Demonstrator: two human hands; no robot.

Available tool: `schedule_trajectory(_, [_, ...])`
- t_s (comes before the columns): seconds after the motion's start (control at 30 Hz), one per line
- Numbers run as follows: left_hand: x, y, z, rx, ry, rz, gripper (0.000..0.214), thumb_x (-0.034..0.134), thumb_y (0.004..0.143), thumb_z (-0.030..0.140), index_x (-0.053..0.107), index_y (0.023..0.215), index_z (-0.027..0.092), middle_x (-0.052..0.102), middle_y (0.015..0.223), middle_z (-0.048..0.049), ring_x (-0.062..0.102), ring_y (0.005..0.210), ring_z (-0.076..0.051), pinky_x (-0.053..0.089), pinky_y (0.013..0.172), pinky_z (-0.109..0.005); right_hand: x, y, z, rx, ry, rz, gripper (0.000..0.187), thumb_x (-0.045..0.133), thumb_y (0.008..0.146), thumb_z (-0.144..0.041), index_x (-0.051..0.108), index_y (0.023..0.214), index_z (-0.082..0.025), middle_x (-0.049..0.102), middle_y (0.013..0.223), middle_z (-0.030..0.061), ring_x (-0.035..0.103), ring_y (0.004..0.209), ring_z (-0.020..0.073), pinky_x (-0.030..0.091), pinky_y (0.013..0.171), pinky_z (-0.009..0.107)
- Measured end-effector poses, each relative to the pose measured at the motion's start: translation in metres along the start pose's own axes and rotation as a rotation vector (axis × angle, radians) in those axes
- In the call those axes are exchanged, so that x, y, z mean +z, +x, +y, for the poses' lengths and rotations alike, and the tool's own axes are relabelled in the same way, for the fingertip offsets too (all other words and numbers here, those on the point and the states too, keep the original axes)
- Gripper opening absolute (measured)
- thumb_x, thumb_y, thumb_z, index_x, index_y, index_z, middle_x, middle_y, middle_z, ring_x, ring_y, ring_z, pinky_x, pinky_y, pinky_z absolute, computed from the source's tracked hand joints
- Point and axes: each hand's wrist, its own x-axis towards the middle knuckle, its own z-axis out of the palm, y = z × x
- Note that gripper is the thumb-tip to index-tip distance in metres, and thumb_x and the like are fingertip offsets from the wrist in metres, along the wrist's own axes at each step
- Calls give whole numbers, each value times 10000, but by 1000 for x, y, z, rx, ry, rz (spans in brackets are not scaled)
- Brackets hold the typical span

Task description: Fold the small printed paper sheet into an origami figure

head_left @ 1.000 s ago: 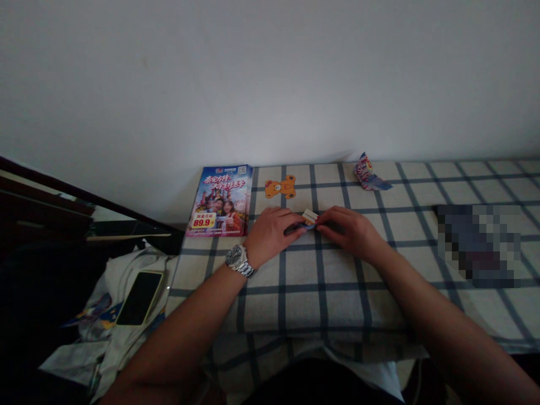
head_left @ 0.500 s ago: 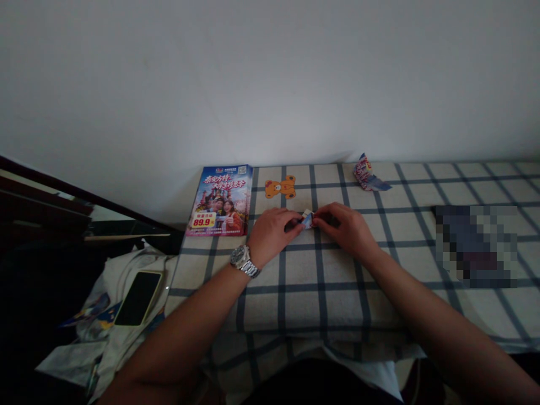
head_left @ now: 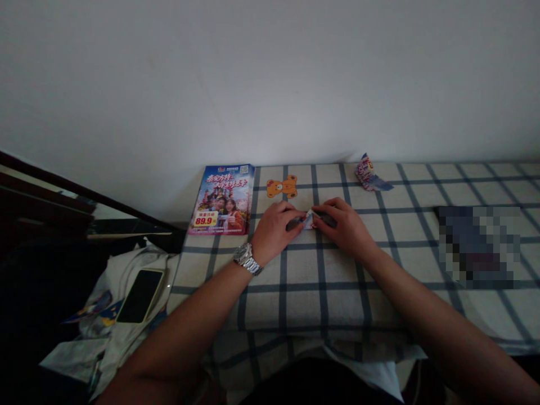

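A small folded piece of printed paper [head_left: 310,219], white and blue, is pinched between my two hands on a checked cloth [head_left: 320,287]. My left hand [head_left: 276,232], with a steel wristwatch [head_left: 246,258] on its wrist, holds the paper's left end. My right hand [head_left: 340,226] grips its right end. Most of the paper is hidden by my fingers. Both hands rest on or just above the cloth.
A colourful brochure [head_left: 221,199] lies left of my hands, and an orange teddy-bear cutout [head_left: 282,187] lies ahead. Crumpled printed paper [head_left: 368,174] sits by the wall [head_left: 270,79]. A blurred patch [head_left: 476,246] covers part of the cloth. A phone [head_left: 140,295] lies on white fabric [head_left: 126,281] at lower left.
The paper now looks smaller and more tightly folded than a second ago. My hands have closed in on it, and my left wrist has moved slightly right.
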Motion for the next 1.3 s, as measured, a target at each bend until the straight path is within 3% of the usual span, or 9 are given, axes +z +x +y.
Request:
schedule_trajectory(0.13, [2, 0, 0, 31, -4, 3, 210, 703, 946, 273, 760, 1144, 236, 664, 1077, -60, 620, 1031, -239, 528, 947, -420, 1, -1, 2, -28, -55, -28, 348, 659, 965, -321, 715, 1287, -202, 623, 1151, 136, 660, 1047, 295, 565, 963, 478])
schedule_trajectory(0.33, [4, -1, 1, 47, 12, 8, 235, 721, 934, 330, 747, 1133, 208, 665, 1092, -73, 615, 1029, -246, 518, 958, -430, -1, 0, 3, -40, -26, -59, 306, 673, 949, -311, 727, 1236, -219, 615, 1148, 130, 641, 1088, 306, 545, 996, 494])
schedule_trajectory(0.67, [4, -1, 0, 62, 42, 4, 285, 725, 933, 367, 731, 1168, 207, 657, 1116, -83, 609, 1046, -260, 515, 955, -441, -5, -1, -4, -23, 14, -101, 262, 728, 894, -245, 655, 1144, -217, 691, 1056, 90, 642, 1013, 292, 519, 909, 452])
schedule_trajectory(0.87, [1, -1, 3, 82, -20, 7, 241, 696, 956, 345, 724, 1159, 217, 684, 1114, -77, 629, 1060, -258, 522, 962, -435, -8, -5, -5, 155, 280, -116, 260, 738, 893, -280, 616, 1120, -251, 681, 929, 16, 646, 811, 196, 517, 715, 329])
schedule_trajectory(1.1, [-2, -2, 13, 39, -429, 34, 257, 642, 995, 265, 659, 1251, 246, 740, 1206, -28, 710, 1063, -167, 569, 934, -296, -7, -4, -8, 242, 752, -61, 261, 758, 902, -340, 599, 1090, -251, 682, 949, 12, 682, 825, 173, 566, 757, 322])
schedule_trajectory(1.3, [-1, -2, 13, -27, -559, 81, 214, 673, 973, 272, 711, 1182, 242, 766, 1152, -26, 735, 1003, -150, 589, 896, -263, -7, -3, -17, 250, 869, -58, 262, 769, 899, -334, 592, 1070, -244, 692, 899, 7, 680, 752, 155, 569, 689, 298])
